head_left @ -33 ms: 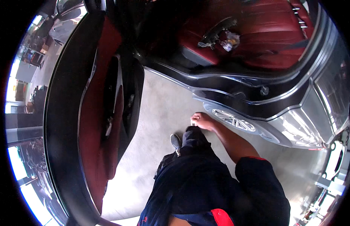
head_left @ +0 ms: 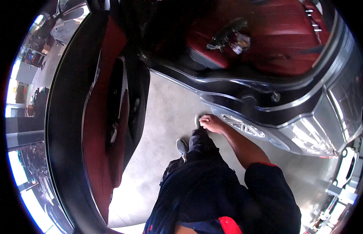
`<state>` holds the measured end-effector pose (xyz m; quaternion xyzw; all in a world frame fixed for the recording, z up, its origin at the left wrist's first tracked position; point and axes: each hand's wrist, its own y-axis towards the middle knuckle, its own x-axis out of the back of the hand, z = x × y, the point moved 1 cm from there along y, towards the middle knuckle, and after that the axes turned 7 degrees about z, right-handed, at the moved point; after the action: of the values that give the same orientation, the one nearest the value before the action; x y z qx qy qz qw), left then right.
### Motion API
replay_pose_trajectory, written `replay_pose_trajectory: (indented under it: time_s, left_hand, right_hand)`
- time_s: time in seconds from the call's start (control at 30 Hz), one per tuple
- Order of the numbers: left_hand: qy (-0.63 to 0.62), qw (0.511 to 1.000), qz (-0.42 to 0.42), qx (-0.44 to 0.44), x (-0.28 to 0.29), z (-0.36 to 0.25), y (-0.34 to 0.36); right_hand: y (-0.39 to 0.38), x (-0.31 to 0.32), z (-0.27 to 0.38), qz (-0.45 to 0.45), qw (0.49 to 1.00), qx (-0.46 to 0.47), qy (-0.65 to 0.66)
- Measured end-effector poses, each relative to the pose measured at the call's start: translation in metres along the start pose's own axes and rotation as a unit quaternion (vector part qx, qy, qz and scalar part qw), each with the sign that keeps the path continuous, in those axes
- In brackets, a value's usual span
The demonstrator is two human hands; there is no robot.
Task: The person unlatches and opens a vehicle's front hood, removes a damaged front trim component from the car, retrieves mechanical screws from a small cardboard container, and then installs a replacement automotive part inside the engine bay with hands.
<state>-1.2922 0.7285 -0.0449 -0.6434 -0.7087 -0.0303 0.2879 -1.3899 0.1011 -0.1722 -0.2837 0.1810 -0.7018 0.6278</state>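
My right hand (head_left: 210,123) hangs above my trouser leg (head_left: 201,146), beside the car's silver lower body, with its fingers curled; I cannot make out whether they hold anything. A pale right shoe (head_left: 196,121) shows at the fingertips, and my left shoe (head_left: 182,146) rests farther down on the concrete floor (head_left: 166,101). My left hand is out of sight. Above my hand are the black door sill (head_left: 244,91) and a spoked wheel (head_left: 242,125), seen at a steep angle. The open door (head_left: 99,152) stands on my left, with dark red trim and a black edge.
Inside the car, a dark curved piece (head_left: 226,31) and crumpled clear plastic (head_left: 240,42) lie on the red leather seat (head_left: 279,37). The workshop, with small boxes (head_left: 45,49) and shelving, shows at the far left rim. The rear body (head_left: 320,132) curves along the right.
My right hand has shifted very slightly to the right, and more of the right shoe shows beside it. The seat and sill sit a little lower and farther right in the picture.
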Motion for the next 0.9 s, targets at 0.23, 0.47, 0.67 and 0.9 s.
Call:
replay_pose_trajectory:
  time_s: [0.23,0.47,0.67,0.9]
  left_hand:
    - [0.069,0.983,0.085,0.148,-0.060,0.001,-0.018]
    - [0.117,0.943,0.156,0.270,-0.132,-0.017,-0.033]
    - [0.153,0.914,0.189,0.325,-0.173,-0.050,-0.016]
    - [0.172,0.900,0.201,0.347,-0.184,-0.071,-0.007]
  right_hand:
    - [0.096,0.159,0.033,-0.099,0.947,0.012,0.306]
    - [0.217,0.348,0.082,-0.378,0.896,0.003,0.235]
    - [0.287,0.451,0.076,-0.483,0.862,-0.073,0.133]
    - [0.337,0.481,0.087,-0.355,0.894,-0.235,0.142]
